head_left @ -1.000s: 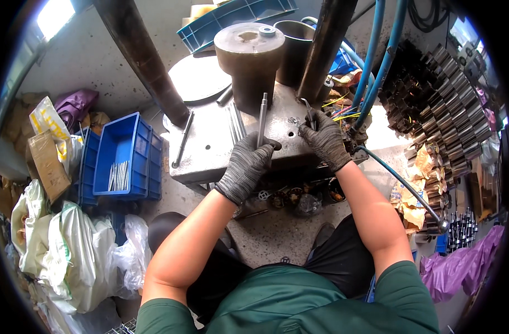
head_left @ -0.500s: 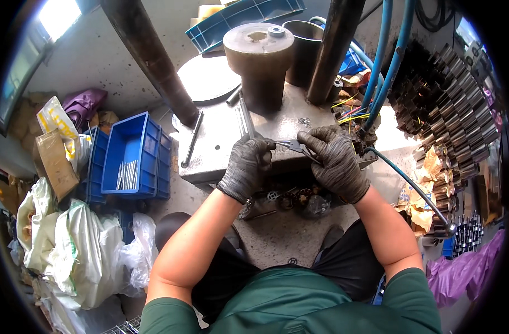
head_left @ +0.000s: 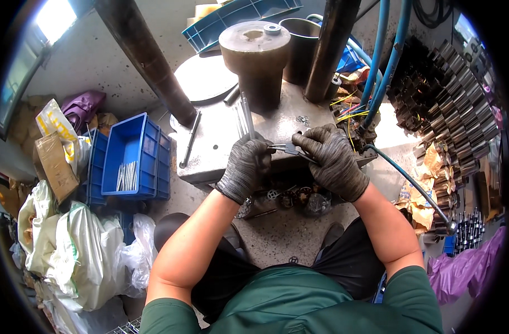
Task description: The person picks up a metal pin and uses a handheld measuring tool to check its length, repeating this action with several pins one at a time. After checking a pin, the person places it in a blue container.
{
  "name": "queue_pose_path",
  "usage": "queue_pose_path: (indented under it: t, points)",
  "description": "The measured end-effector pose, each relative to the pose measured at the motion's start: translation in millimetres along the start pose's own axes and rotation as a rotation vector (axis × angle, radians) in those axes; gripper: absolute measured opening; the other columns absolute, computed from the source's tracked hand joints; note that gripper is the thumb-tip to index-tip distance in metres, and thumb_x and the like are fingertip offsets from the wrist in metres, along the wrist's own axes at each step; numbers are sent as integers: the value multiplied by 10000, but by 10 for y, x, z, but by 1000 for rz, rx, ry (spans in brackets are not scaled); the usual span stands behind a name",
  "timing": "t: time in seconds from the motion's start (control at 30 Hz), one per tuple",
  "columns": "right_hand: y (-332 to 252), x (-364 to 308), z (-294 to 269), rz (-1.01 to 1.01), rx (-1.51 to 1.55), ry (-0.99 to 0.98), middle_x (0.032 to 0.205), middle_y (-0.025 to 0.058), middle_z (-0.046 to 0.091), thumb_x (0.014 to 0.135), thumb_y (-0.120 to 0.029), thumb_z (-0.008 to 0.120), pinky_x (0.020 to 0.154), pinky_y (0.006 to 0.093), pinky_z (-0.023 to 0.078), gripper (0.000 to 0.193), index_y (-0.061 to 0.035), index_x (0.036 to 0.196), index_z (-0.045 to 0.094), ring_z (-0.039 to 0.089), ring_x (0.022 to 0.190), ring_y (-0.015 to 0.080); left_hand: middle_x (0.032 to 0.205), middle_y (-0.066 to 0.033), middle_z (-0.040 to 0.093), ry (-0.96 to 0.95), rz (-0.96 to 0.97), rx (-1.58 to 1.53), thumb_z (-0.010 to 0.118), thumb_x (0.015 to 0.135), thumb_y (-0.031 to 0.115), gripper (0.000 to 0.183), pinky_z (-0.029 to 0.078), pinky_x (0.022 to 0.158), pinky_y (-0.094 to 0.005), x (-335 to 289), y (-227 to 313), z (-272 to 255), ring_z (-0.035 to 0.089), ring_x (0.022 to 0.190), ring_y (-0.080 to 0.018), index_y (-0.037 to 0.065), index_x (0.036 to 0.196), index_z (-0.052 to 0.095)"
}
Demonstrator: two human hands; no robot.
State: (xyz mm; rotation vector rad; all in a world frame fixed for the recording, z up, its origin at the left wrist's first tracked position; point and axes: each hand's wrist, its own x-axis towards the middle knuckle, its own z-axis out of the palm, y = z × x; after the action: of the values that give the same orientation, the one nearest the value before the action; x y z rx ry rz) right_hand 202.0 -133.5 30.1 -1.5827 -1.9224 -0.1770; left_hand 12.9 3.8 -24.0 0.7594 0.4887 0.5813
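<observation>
Both my hands wear dark grey work gloves and meet above the near edge of a metal machine table (head_left: 210, 156). My left hand (head_left: 244, 167) is closed around the lower end of a slim metal rod (head_left: 248, 118), which points away from me. In my right hand (head_left: 333, 161) is a pair of pliers (head_left: 290, 148), gripped by its handles. Its thin jaws point left and reach the fingers of my left hand; whatever lies at the tips is too small to make out. Several small metal rings (head_left: 303, 119) lie on the table beyond the pliers.
A thick metal cylinder (head_left: 253, 61) stands on the table between two dark posts (head_left: 148, 61). Another rod (head_left: 191, 139) lies at the left table edge. Blue bins (head_left: 135, 156) with rods stand left; stacked metal tubes (head_left: 455, 106) and blue hoses (head_left: 385, 61) are right.
The plier jaws sit slightly nearer my left hand's fingers, and the handles look less spread. The whole view has shifted a little; both hands keep their holds.
</observation>
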Motion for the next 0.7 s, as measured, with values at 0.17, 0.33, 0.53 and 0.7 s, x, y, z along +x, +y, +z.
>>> queue_pose_path:
  t: [0.17, 0.33, 0.53, 0.7]
  points:
    - [0, 1, 12, -6, 8, 9, 1077, 138, 697, 736, -52, 761, 857, 480, 519, 464, -89, 1197, 725, 623, 978, 370, 680, -25, 501, 3, 12, 48, 619, 874, 124, 113, 389, 432, -255, -30, 31, 28, 453, 492, -125, 99, 916, 517]
    - [-24, 5, -6, -9, 6, 18, 1067, 136, 701, 739, -49, 761, 851, 475, 519, 461, -84, 1198, 725, 626, 967, 369, 670, -40, 511, 39, 28, 61, 619, 880, 130, 108, 380, 419, -265, -16, 24, 7, 434, 464, -133, 88, 908, 523]
    - [-18, -7, 17, 5, 16, 18, 1063, 134, 696, 719, -48, 753, 853, 477, 515, 481, -84, 1198, 732, 625, 966, 367, 626, -57, 515, -9, 49, 98, 618, 885, 140, 110, 382, 419, -278, -27, 17, -8, 429, 445, -140, 80, 900, 528]
    - [-16, 0, 4, -4, -10, 4, 1054, 133, 694, 754, -81, 746, 838, 472, 515, 439, -87, 1193, 734, 623, 951, 365, 623, -53, 523, 4, 31, 143, 617, 880, 146, 115, 389, 435, -274, -46, 33, 18, 440, 450, -141, 75, 890, 527]
